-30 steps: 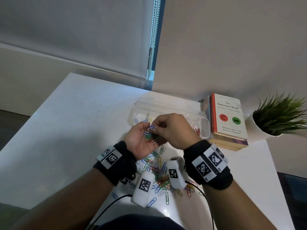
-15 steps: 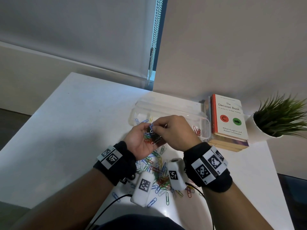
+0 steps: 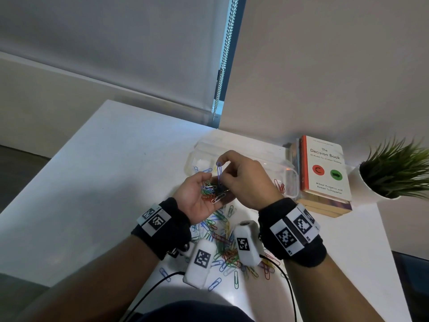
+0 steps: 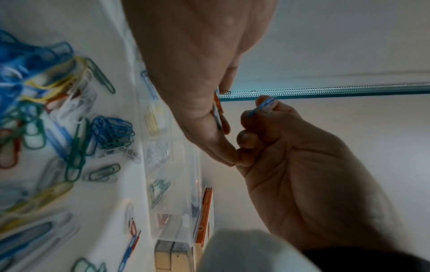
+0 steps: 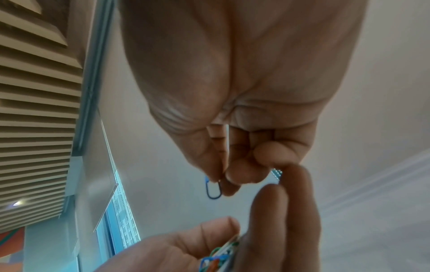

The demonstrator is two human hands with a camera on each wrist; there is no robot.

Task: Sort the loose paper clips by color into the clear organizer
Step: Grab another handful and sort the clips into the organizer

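The right hand [image 3: 246,180] pinches one blue clip [image 3: 219,171] upright just above the left hand [image 3: 199,196], which cups a mixed bunch of clips [image 3: 209,190] before the clear organizer [image 3: 290,173]. A snagged neighbour could spill the bunch.

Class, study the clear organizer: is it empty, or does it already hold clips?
Not empty. The clear organizer already holds some paper clips: red ones at its right end, blue ones at its left.

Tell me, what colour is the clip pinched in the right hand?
Blue clip, clearest in the right wrist view.
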